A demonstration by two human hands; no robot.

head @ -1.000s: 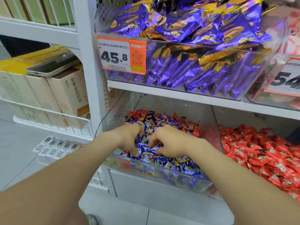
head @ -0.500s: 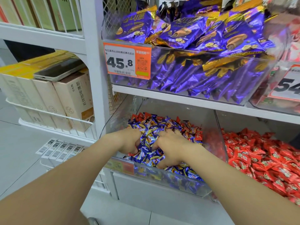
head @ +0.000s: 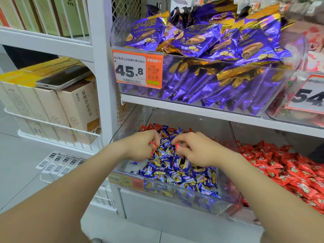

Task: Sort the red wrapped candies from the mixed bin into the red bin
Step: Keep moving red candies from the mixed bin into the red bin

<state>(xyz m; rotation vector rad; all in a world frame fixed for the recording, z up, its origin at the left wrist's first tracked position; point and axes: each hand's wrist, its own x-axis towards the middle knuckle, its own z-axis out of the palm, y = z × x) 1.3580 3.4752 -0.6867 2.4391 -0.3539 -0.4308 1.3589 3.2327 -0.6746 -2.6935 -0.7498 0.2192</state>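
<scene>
Where both were digging in blue wrappers a second ago, each now lifted: left hand (head: 140, 146) pinches red candy (head: 153, 146), right hand (head: 199, 150) pinches second red candy (head: 178, 146), both over mixed bin (head: 128, 166). Picks made; carry to red bin (head: 254, 134) pending.

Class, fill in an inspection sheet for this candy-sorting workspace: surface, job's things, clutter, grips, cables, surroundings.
Surface: white shelf; the clear bins sit below it.
Job's things: mixed bin holds mostly blue candies, with some red candies at the back; red bin to its right is piled with red ones.
Clutter: phone lying on cream boxes; barcode labels lower left.
Grips: left hand pinches a red candy; right hand pinches a second red candy; both are over the mixed bin.
Cables: nothing seen.
Surroundings: purple packets and a 45.8 price tag above; pale floor.
</scene>
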